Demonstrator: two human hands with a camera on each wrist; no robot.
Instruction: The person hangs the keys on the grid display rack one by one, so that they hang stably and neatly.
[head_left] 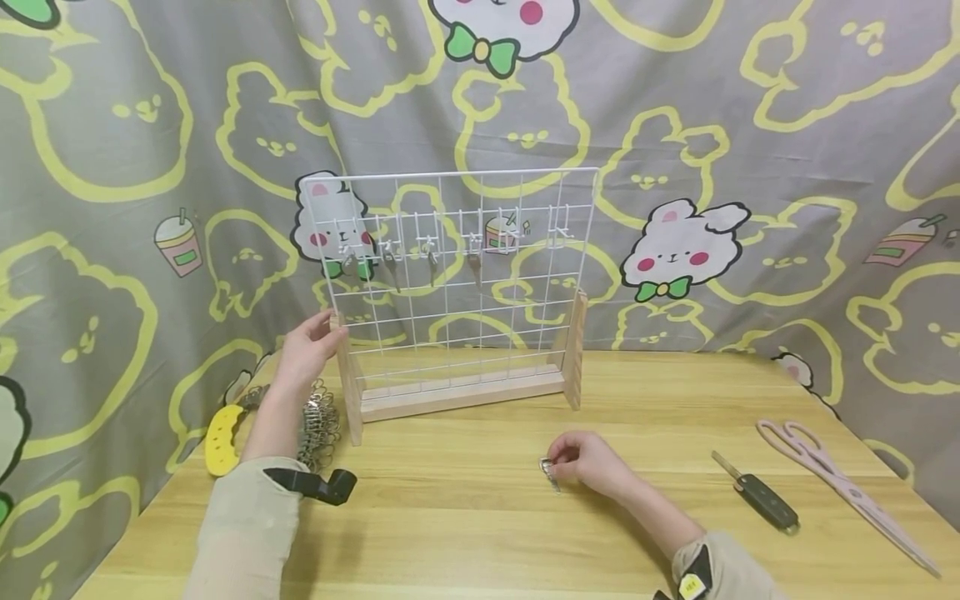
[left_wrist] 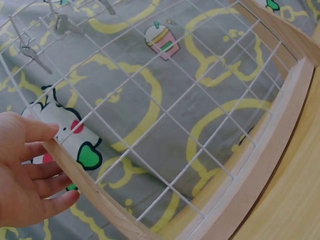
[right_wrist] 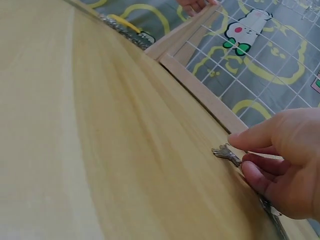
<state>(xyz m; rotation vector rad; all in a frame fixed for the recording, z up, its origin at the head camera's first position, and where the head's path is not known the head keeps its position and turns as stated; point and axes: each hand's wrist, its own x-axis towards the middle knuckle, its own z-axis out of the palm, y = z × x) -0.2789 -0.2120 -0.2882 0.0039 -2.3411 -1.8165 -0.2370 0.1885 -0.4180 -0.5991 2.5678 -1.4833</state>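
A white wire grid rack (head_left: 462, 315) stands upright on a wooden base with two wooden side posts. At its left end, my left hand (head_left: 307, 346) holds the top of the wooden post (left_wrist: 75, 170) between thumb and fingers. Several keys (head_left: 429, 250) hang from hooks along the upper part of the grid. My right hand (head_left: 592, 465), low over the table in front of the rack, pinches a small silver key (right_wrist: 227, 155) at its fingertips. Part of that key is hidden by the fingers.
Left of the rack, partly behind the left forearm, lie a yellow curved object (head_left: 222, 442) and a bunch of metal rings (head_left: 321, 429). A black car key (head_left: 767, 502) and pink scissors (head_left: 847, 492) lie at the right. A patterned curtain (head_left: 675, 167) hangs behind the table.
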